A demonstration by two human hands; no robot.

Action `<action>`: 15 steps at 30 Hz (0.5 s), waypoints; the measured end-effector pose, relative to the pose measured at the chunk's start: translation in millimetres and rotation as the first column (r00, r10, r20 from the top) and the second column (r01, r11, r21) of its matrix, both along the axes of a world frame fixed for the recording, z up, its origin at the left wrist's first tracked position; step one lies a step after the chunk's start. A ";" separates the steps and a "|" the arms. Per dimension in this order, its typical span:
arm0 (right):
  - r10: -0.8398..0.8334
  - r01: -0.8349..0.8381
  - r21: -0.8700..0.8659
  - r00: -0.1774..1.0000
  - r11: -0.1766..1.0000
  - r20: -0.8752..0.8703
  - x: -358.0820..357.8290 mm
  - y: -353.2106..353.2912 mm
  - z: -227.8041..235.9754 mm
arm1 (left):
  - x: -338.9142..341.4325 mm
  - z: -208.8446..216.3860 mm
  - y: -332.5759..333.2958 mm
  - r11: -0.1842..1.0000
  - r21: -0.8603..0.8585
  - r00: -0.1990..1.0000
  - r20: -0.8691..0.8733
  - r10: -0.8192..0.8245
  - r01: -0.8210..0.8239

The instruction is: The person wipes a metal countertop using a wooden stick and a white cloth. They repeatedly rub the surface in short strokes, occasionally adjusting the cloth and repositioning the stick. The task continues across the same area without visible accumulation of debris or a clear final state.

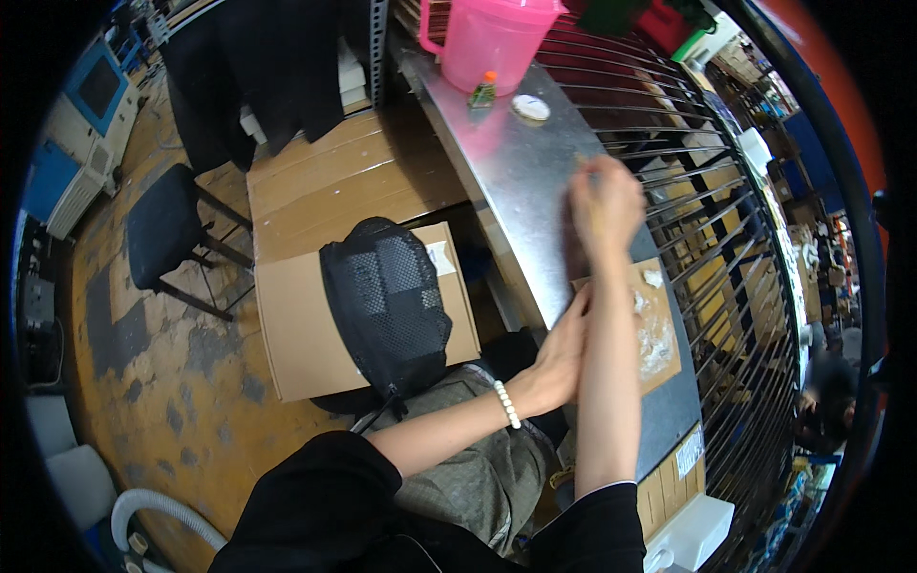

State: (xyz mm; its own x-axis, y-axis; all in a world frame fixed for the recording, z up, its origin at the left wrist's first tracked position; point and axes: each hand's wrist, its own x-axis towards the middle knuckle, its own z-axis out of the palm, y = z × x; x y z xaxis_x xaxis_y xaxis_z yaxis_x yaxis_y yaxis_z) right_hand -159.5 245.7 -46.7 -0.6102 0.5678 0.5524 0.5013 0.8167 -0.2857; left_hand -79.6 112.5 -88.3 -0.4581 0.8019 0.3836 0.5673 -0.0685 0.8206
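Observation:
My right hand (609,208) is over the metal bench (521,158), its fingers curled closed and blurred by motion. What it holds, if anything, is too small and smeared to name. My left hand (562,361), below a wrist with a white beaded bracelet (506,405), rests at the left edge of a brown cardboard piece (669,329). Its visible fingers are stretched out; the rest hide behind my right forearm. White, film-like residue (654,344) covers part of the cardboard. Farther up the bench are a small green bottle with an orange cap (484,91) and a round white lid (530,107).
A pink pitcher (492,43) stands at the bench's far end. Metal bars (716,220) run along its right side. To the left are a black mesh bag (387,296) on a cardboard box (296,329) and a dark chair (167,224). A white container (693,535) lies lower right.

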 end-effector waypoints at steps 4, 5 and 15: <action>-0.255 0.251 -0.129 0.967 0.959 -0.015 44.2 50.8 -8.9 | 0.5 9.2 4.6 0.987 -0.124 0.815 -0.580 0.009 -0.099; -0.232 0.230 -0.090 0.973 0.969 -0.010 42.7 50.9 -14.5 | 1.9 5.4 4.3 0.986 -0.134 0.796 -0.605 0.002 -0.104; -0.034 0.035 -0.063 0.999 0.997 0.017 37.3 49.3 -27.8 | -0.1 -0.2 2.1 0.986 -0.151 0.778 -0.627 -0.038 -0.074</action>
State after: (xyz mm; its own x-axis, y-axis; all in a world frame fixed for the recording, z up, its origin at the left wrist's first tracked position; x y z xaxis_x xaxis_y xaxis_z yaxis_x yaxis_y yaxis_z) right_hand -122.3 295.0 -74.5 -0.5981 0.6224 0.5048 0.5340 0.7792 -0.3281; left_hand -79.7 114.6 -88.6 -0.1761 0.8707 0.4592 0.9586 0.0455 0.2812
